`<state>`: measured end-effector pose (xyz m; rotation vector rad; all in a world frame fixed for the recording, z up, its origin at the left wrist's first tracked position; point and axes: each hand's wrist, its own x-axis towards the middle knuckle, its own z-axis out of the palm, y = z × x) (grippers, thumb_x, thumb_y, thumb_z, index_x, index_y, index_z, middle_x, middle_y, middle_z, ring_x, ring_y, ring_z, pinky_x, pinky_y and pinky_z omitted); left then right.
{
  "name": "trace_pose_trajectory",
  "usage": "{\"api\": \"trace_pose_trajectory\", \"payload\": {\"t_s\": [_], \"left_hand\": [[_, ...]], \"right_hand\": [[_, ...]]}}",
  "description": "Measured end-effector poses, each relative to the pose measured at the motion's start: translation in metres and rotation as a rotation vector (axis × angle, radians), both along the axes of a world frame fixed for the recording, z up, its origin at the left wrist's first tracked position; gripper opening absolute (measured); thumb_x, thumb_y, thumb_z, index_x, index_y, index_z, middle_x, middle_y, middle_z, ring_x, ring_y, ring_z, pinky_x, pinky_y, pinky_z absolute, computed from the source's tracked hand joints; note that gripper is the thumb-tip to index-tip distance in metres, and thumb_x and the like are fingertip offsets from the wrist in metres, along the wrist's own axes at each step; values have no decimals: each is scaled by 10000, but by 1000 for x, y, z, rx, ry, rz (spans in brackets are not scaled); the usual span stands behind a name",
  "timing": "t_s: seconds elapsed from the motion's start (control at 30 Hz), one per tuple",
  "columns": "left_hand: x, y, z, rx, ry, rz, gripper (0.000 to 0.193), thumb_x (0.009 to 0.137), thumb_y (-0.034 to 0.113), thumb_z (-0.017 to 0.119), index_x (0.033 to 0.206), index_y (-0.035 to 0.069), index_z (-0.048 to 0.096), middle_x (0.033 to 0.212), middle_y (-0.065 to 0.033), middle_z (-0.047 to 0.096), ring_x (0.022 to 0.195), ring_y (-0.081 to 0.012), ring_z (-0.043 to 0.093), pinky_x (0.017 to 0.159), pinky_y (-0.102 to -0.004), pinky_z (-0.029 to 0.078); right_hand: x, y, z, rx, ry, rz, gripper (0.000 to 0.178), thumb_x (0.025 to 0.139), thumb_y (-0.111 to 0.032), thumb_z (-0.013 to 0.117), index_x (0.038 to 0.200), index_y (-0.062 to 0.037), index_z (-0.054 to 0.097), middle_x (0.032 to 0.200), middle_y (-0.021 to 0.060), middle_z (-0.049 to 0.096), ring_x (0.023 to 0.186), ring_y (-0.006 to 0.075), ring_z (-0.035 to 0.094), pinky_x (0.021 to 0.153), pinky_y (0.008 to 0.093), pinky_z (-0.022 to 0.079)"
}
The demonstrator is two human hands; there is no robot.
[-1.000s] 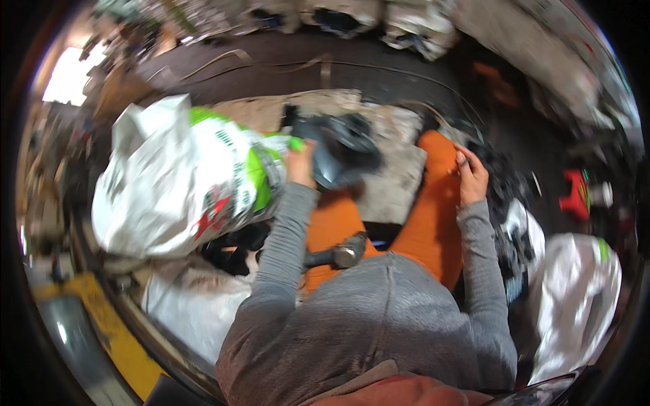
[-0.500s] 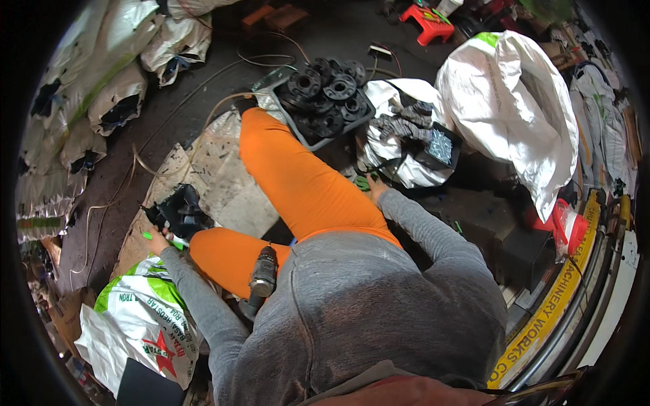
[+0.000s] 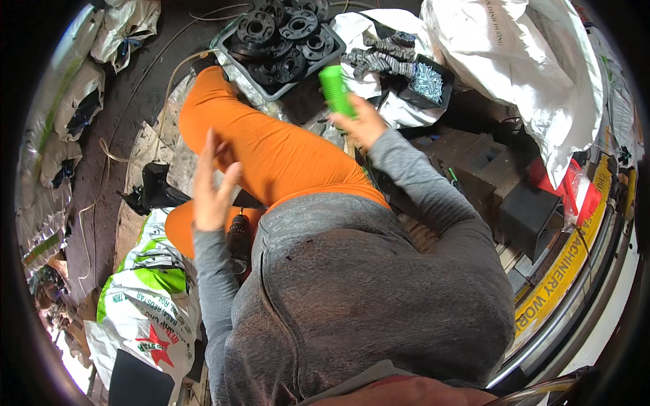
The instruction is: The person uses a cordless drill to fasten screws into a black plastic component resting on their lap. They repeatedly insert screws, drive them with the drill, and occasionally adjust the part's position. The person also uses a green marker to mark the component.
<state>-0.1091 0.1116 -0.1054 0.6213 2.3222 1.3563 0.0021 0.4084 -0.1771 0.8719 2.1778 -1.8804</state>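
In my right hand [image 3: 366,123] is a bright green ribbed cylinder [image 3: 334,92], smeared a little by motion. I hold it by its lower end, between the grey tub and the black box. My left hand [image 3: 215,186] is raised above my orange trouser leg, its fingers spread and nothing in them. A cordless drill [image 3: 240,240] lies by my thigh, close to my left wrist. The grey tub [image 3: 271,95] ahead holds several black round parts with center holes [image 3: 298,25]. Right of it, a small black box [image 3: 443,103] contains many silver screws [image 3: 427,82].
Grey knitted gloves [image 3: 386,54] lie on a white sack beside the box. A large white sack [image 3: 521,74] stands far right. At near left is a white and green bag [image 3: 152,311]. A yellow rail [image 3: 552,298] curves along the right, and a hose [image 3: 115,160] crosses the floor.
My right hand has risen and now carries the green cylinder. My left hand has lifted from beside the bag and opened. The whole view has shifted, with the tub now nearer the top.
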Motion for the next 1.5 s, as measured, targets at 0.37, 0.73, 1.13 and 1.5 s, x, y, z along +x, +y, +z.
{"api": "trace_pose_trajectory", "payload": {"t_s": [0.37, 0.73, 1.13, 1.5], "left_hand": [[35, 16, 127, 371, 126, -185, 275, 856, 153, 601, 1039, -50, 630, 882, -187, 652, 817, -251, 640, 701, -357, 469], [41, 65, 192, 586, 518, -483, 274, 866, 412, 582, 1041, 202, 594, 953, 13, 606, 798, -205, 602, 724, -425, 391], [49, -231, 249, -399, 1105, 744, 479, 1003, 313, 404, 1168, -100, 580, 1068, -214, 657, 966, -256, 640, 867, -362, 514], [92, -534, 230, -1215, -72, 961, 464, 836, 278, 579, 1222, 21, 597, 1133, -136, 663, 1040, -245, 624, 931, -331, 459]], "right_hand": [[193, 32, -205, 454, -967, 61, 499, 758, -308, 695, 1177, -60, 584, 1143, 227, 626, 1097, 385, 586, 945, 438, 461], [151, 54, -253, 513, -973, 387, 547, 826, -399, 617, 1267, -79, 576, 1259, 186, 585, 1151, 358, 570, 1002, 401, 444], [42, 240, -49, 1029, -603, 9, 296, 813, -323, 644, 1006, -106, 695, 1043, 136, 684, 1010, 327, 633, 888, 423, 487], [18, 313, -118, 892, -294, 333, 534, 672, -352, 771, 1082, -39, 633, 1035, 172, 661, 971, 290, 631, 827, 398, 496]]}}
